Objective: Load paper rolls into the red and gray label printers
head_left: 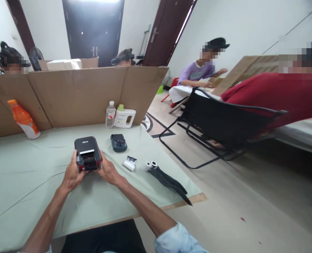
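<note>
A small black and red label printer [87, 152] rests on the pale green table [26, 182]. My left hand [72, 173] grips its left side and my right hand [107, 171] grips its right side, thumbs near its front flap. A smaller dark blue device [118, 142] lies just behind and to the right. A white paper roll [129, 164] sits right of my right hand. Further right lie two white rolls trailing black ribbon [166, 179] towards the table's corner.
A cardboard screen [76, 95] walls the table's far side, with an orange bottle [24, 119], a clear water bottle [110, 114] and a white jug [124, 117] against it. A black folding chair [219, 123] stands on the floor to the right. Several people sit around.
</note>
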Demonstrator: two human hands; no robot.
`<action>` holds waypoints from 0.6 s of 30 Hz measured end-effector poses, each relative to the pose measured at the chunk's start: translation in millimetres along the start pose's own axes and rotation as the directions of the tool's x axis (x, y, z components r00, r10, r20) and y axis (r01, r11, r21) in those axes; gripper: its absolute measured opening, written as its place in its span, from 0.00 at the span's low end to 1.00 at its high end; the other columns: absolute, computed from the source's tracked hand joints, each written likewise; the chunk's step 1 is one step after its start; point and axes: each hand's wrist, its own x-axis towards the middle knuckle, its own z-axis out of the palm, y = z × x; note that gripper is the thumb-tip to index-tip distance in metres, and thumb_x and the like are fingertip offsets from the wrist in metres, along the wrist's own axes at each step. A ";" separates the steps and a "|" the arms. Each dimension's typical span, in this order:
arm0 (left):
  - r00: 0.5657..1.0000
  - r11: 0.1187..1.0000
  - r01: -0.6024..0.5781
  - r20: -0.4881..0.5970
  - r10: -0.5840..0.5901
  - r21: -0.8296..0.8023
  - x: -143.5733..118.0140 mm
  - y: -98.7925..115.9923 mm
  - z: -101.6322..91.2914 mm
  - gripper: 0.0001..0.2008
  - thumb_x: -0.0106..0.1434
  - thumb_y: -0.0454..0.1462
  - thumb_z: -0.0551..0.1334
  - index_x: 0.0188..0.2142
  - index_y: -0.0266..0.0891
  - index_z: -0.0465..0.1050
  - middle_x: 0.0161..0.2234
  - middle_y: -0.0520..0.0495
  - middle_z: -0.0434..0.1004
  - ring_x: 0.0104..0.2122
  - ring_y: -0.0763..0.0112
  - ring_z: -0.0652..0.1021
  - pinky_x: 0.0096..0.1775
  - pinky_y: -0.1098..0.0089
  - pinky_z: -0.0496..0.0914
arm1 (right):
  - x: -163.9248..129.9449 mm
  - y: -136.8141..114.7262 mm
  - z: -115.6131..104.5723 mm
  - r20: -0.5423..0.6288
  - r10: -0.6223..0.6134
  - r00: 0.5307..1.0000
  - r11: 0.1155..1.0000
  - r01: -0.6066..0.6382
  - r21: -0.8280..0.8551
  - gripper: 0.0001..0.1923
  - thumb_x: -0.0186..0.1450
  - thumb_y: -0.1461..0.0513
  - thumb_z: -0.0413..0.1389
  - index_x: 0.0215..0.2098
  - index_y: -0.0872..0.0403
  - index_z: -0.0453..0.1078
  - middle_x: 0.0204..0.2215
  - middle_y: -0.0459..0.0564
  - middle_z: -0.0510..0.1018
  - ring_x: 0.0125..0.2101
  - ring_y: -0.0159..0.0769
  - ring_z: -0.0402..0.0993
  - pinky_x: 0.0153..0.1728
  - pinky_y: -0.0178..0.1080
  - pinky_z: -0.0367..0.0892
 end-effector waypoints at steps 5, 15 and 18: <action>0.987 0.999 0.031 -0.157 -0.026 0.031 -15.1 -26.0 -61.4 0.52 0.59 0.44 0.70 0.75 0.38 0.44 0.65 0.28 0.70 0.56 0.48 0.80 0.55 0.53 0.76 | 28.7 -46.2 39.1 0.112 -0.046 0.993 0.997 0.040 0.060 0.48 0.67 0.54 0.63 0.77 0.54 0.43 0.65 0.63 0.73 0.60 0.53 0.75 0.58 0.51 0.72; 0.954 0.968 0.233 -0.175 -0.245 -0.091 -43.7 -75.6 -96.8 0.58 0.53 0.55 0.74 0.75 0.45 0.47 0.64 0.30 0.69 0.54 0.43 0.81 0.53 0.43 0.78 | 36.6 -59.5 106.4 0.258 -0.035 0.966 0.994 0.007 0.107 0.54 0.66 0.52 0.66 0.77 0.54 0.38 0.69 0.66 0.67 0.65 0.57 0.69 0.62 0.55 0.69; 0.933 0.948 0.312 -0.168 -0.318 -0.062 -45.7 -79.5 -92.4 0.61 0.52 0.56 0.73 0.76 0.45 0.43 0.62 0.30 0.71 0.51 0.39 0.82 0.53 0.39 0.77 | 36.8 -57.9 102.6 0.265 -0.064 0.962 0.995 0.040 0.094 0.52 0.67 0.52 0.65 0.77 0.54 0.39 0.71 0.65 0.63 0.67 0.57 0.66 0.64 0.56 0.68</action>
